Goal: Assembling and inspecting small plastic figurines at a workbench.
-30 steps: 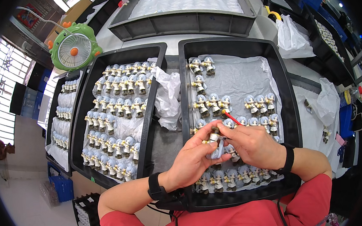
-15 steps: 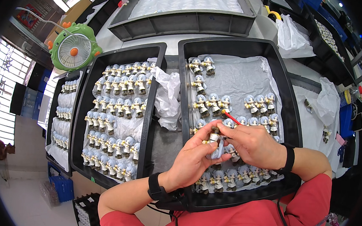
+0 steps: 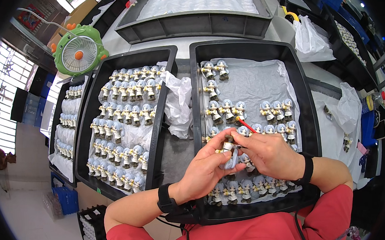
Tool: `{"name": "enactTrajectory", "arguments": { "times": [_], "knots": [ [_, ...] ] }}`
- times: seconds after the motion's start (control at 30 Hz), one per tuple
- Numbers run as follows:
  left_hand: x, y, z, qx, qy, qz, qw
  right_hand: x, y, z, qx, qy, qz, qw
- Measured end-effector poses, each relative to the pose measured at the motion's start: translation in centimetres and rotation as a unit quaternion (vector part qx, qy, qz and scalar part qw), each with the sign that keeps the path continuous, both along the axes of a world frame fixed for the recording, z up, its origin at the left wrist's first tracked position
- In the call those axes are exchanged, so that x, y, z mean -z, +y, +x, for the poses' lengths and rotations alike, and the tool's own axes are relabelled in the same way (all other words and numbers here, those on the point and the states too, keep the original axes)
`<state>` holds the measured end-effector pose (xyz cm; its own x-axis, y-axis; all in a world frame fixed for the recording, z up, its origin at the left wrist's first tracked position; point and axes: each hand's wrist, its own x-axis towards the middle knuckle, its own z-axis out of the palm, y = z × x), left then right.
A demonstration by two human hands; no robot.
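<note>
My left hand (image 3: 205, 170) has its grip closed around a small grey-haired figurine (image 3: 230, 155), above the right black tray (image 3: 308, 112) at six o'clock. My right hand (image 3: 270, 152) pinches a red brush (image 3: 245, 126) against it.

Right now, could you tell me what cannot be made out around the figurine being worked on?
- Head view: the held figurine is mostly covered by the left hand and right hand.
- The red-handled tool's tip is hidden behind the fingers.
- The figurines' faces are too small to make out.
</note>
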<state>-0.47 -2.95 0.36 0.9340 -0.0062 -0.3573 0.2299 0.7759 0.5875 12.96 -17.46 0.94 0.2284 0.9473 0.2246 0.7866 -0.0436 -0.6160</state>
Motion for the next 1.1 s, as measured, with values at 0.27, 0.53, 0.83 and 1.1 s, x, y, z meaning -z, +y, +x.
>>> {"name": "enactTrajectory", "arguments": {
  "times": [0.27, 0.53, 0.83, 1.1],
  "knots": [
    [-0.20, -0.06, -0.01, -0.001, 0.003, 0.003, 1.000, -0.04, 0.03, -0.08, 0.005, 0.007, 0.008, 1.000],
    [0.00, 0.02, -0.03, 0.003, 0.002, -0.001, 1.000, -0.13, -0.04, -0.06, -0.003, 0.002, -0.004, 1.000],
    [-0.02, 0.03, -0.02, 0.001, -0.002, 0.001, 1.000, -0.11, -0.01, -0.04, -0.001, 0.005, -0.004, 1.000],
    [-0.10, -0.11, -0.02, -0.007, 0.000, 0.005, 1.000, -0.04, 0.05, 0.01, 0.001, 0.007, -0.002, 1.000]
  ]
}}
